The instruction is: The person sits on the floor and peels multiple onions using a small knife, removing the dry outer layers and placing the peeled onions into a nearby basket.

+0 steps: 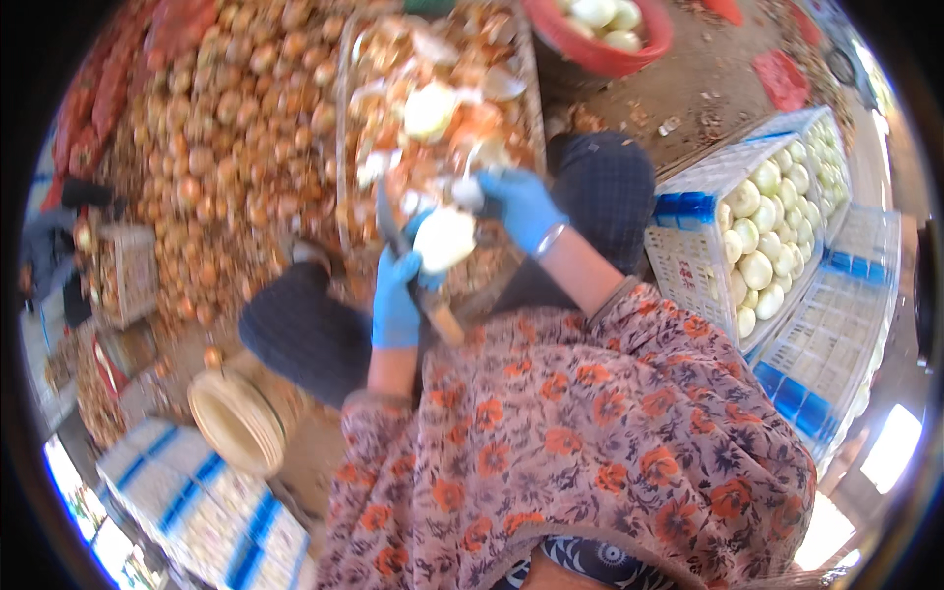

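My left hand, in a blue glove, holds a peeled white onion together with a knife. The dark knife blade points away from me, and its wooden handle sticks out toward my lap. To the right, my gloved right hand pinches a pale scrap, seemingly onion skin, though blur hides its exact shape. Just beyond both hands lies a clear plastic crate full of loose onion skins. A whitish onion rests on those skins.
Unpeeled onions are heaped at left. A red tub holds peeled onions, as does a white crate at right. A cream bucket lies tipped near blue-striped crates. Another person is at the left edge.
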Demonstrator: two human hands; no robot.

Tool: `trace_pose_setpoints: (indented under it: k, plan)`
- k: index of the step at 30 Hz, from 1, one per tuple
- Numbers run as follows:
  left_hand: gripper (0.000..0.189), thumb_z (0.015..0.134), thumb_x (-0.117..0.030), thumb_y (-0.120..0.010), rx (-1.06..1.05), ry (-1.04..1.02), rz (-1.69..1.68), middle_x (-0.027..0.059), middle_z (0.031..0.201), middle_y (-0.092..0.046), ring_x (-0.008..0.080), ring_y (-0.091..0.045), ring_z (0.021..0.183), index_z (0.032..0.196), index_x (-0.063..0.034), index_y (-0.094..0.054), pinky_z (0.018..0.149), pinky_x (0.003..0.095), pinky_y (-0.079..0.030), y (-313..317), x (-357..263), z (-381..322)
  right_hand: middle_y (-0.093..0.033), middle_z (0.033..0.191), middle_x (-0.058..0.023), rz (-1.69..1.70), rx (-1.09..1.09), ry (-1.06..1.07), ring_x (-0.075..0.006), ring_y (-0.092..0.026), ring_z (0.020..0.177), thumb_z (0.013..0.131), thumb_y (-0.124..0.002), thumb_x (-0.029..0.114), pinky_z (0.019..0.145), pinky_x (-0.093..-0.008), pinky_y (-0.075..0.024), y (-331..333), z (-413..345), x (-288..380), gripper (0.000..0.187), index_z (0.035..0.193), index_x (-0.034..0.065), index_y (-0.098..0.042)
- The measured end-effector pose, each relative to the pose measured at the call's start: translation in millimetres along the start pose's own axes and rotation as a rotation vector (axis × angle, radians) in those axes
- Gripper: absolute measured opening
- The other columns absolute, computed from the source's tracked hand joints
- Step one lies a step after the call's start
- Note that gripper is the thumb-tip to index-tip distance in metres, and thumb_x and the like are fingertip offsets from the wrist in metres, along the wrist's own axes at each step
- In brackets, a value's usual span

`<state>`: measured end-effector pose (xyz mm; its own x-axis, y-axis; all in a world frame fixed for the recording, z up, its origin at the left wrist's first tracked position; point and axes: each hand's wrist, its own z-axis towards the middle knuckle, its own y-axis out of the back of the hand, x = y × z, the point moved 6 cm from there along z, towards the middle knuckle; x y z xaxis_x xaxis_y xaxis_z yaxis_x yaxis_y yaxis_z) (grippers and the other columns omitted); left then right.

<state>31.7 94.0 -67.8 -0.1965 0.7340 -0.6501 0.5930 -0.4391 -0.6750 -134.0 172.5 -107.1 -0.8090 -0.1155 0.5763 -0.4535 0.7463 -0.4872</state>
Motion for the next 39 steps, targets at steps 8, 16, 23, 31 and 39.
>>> trace_pose_setpoints:
  k: [8, 16, 23, 31, 39]
  plan:
    - [0.057, 0.076, -0.009, -0.064, -0.155, -0.161, 0.391, 0.0121, 0.111, -0.061, 0.0158, -0.062, 0.086, 0.129, 0.0045, -0.048, 0.069, 0.0268, -0.053, -6, -24, 19, -0.061, 0.11, -0.0067, -0.235, 0.22, 0.035, -0.0159, -0.062, 0.091, 0.084, -0.071, 0.018, 0.068, -0.0305, -0.055, -28, -29, 0, 0.055, 0.133, 0.0076, -0.048]
    - [0.043, 0.088, -0.009, -0.061, -0.203, -0.04, 0.536, 0.0051, 0.096, -0.064, 0.0062, -0.053, 0.065, 0.129, 0.0024, -0.05, 0.058, 0.0205, -0.046, -11, -3, 32, -0.064, 0.109, -0.0097, -0.048, 0.11, 0.024, -0.0207, -0.065, 0.095, 0.079, -0.075, 0.013, 0.073, -0.0351, -0.0574, -6, -15, 8, 0.044, 0.118, 0.0038, -0.057]
    - [0.034, 0.093, -0.012, -0.055, -0.261, 0.044, 0.602, 0.0068, 0.093, -0.066, 0.0057, -0.05, 0.061, 0.124, 0.0019, -0.054, 0.053, 0.0192, -0.04, -7, 11, 26, -0.064, 0.107, -0.0125, 0.097, 0.028, 0.367, -0.0258, -0.067, 0.094, 0.079, -0.071, 0.004, 0.067, -0.035, -0.059, 58, 10, 151, 0.041, 0.116, 0.0048, -0.055]
    - [0.037, 0.099, -0.031, -0.049, -0.131, 0.211, 0.561, 0.0025, 0.09, -0.064, 0.0057, -0.048, 0.061, 0.119, -0.0015, -0.059, 0.052, 0.0206, -0.04, -62, 42, 24, -0.066, 0.102, -0.0077, -0.097, -0.018, 0.607, -0.0179, -0.062, 0.095, 0.074, -0.075, 0.01, 0.087, -0.0322, -0.0509, 51, -44, 132, 0.036, 0.108, 0.0049, -0.064]
    - [0.027, 0.096, -0.026, -0.056, -0.084, 0.106, 0.709, 0.0013, 0.079, -0.059, 0.0093, -0.053, 0.062, 0.102, 0.0001, -0.059, 0.053, 0.0224, -0.042, -89, 47, 30, -0.064, 0.107, -0.0087, -0.241, 0.028, 0.447, -0.0173, -0.06, 0.098, 0.073, -0.078, 0.015, 0.086, -0.0321, -0.0515, 52, -68, 23, 0.047, 0.115, 0.0049, -0.06]
